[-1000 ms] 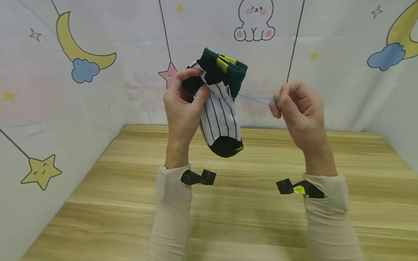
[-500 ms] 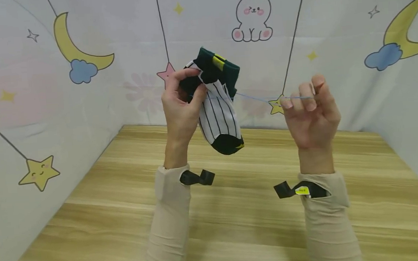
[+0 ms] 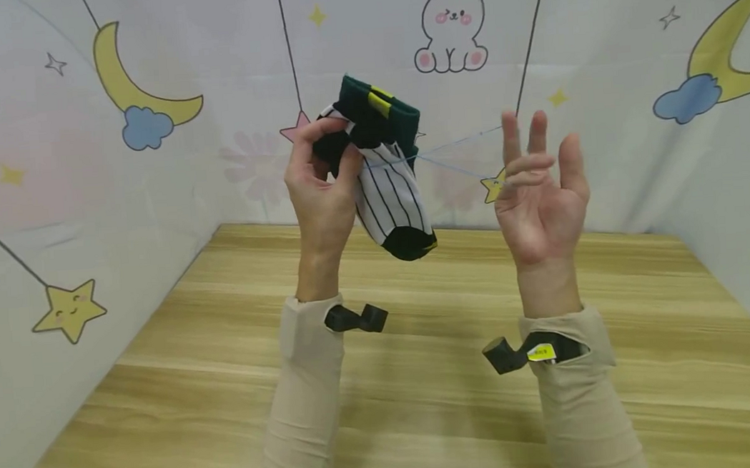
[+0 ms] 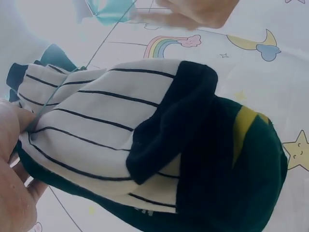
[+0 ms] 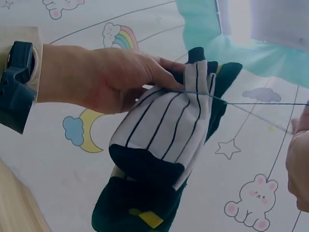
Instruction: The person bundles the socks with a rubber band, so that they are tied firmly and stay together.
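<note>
A pair of socks (image 3: 393,193), white with black stripes, black toe and dark green cuffs with yellow marks, hangs upright before the backdrop. My left hand (image 3: 321,201) pinches the bundle at its middle between thumb and fingers. Round that middle runs a thin blue loop (image 4: 50,96), string or elastic, cinching the fabric. Two strands of it stretch across to my right hand (image 3: 541,206), palm toward the head camera. Two of its fingers point up and the thumb stands apart, while the other fingers bend; strands reach its outer fingers. Only part of that hand (image 5: 299,159) shows in the right wrist view.
Below both hands lies a wooden table (image 3: 424,403). White printed cloth walls (image 3: 363,41) enclose it at the back and sides. A black wrist camera (image 3: 357,319) sits on the left cuff, another camera (image 3: 518,353) on the right cuff.
My right hand has gone from pinching the blue loop to spreading fingers inside or against it, parting its strands. The socks have risen and shifted slightly left; my left hand keeps its pinch.
</note>
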The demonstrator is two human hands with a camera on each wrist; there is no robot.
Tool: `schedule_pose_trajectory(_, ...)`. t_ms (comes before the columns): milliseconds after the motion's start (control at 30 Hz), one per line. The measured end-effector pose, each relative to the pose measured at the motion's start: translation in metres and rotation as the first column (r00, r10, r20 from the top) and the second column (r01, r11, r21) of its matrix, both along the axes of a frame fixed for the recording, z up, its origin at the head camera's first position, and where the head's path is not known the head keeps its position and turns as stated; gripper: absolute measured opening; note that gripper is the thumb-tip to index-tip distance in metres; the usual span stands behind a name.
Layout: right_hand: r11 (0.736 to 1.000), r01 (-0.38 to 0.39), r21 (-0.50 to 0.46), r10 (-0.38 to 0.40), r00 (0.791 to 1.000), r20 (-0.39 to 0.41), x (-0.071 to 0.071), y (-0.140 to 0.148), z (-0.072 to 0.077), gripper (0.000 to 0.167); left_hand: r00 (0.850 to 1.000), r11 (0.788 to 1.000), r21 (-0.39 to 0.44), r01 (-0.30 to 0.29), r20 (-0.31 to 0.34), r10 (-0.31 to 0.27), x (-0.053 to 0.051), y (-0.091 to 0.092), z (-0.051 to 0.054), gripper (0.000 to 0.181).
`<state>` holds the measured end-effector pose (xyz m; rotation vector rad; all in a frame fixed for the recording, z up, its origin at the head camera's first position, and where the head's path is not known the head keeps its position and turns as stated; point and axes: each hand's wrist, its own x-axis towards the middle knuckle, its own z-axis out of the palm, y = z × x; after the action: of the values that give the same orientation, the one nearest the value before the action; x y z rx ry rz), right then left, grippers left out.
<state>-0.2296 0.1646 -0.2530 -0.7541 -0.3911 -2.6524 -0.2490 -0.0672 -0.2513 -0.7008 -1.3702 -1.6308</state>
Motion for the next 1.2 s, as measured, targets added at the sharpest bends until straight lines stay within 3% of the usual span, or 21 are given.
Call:
schedule_pose_trajectory(200, 0.98, 0.019, 0.199, -0.032, 0.998, 0.063, 0.006, -0.009, 0.002, 0.055, 0.999, 0.999, -0.021, 0.034, -0.029, -0.035, 0.002, -0.001, 0.0, 0.028)
schedule_pose_trajectory(367, 0.959, -0.082, 0.271, 0.067, 0.996, 0.062, 0.006, -0.009, 0.0, 0.063, 0.994, 0.993, 0.033, 0.11, -0.031, -0.109, 0.001, -0.002, 0.0, 0.027)
schedule_pose_trajectory(500, 0.93, -0.188, 0.316, 0.171, 0.982, 0.081, 0.006, -0.009, 0.0, 0.071, 0.978, 0.977, 0.063, 0.204, -0.068, -0.2, 0.0, 0.0, 0.0, 0.027)
schedule_pose_trajectory(633, 0.892, -0.216, 0.398, 0.201, 0.976, 0.079, 0.007, -0.01, 0.0, 0.075, 0.963, 0.963, 0.057, 0.265, -0.075, -0.26, 0.001, 0.0, 0.0, 0.026)
schedule_pose_trajectory(733, 0.873, -0.192, 0.448, 0.196, 0.98, 0.039, 0.006, -0.011, -0.001, 0.077, 0.951, 0.951, 0.027, 0.307, -0.047, -0.305, 0.002, 0.0, 0.0, 0.027)
schedule_pose_trajectory(867, 0.869, -0.148, 0.472, 0.187, 0.982, -0.037, 0.006, -0.012, -0.002, 0.079, 0.931, 0.93, -0.046, 0.365, 0.018, -0.364, 0.004, 0.0, -0.001, 0.028)
schedule_pose_trajectory(1000, 0.863, -0.067, 0.501, 0.121, 0.99, -0.075, 0.007, -0.01, -0.002, 0.078, 0.913, 0.906, -0.123, 0.405, 0.105, -0.394, 0.004, 0.001, -0.002, 0.029)
schedule_pose_trajectory(1200, 0.794, 0.109, 0.598, 0.009, 0.982, -0.19, 0.007, -0.012, -0.001, 0.076, 0.894, 0.889, -0.174, 0.423, 0.238, -0.379, 0.003, 0.002, -0.003, 0.031)
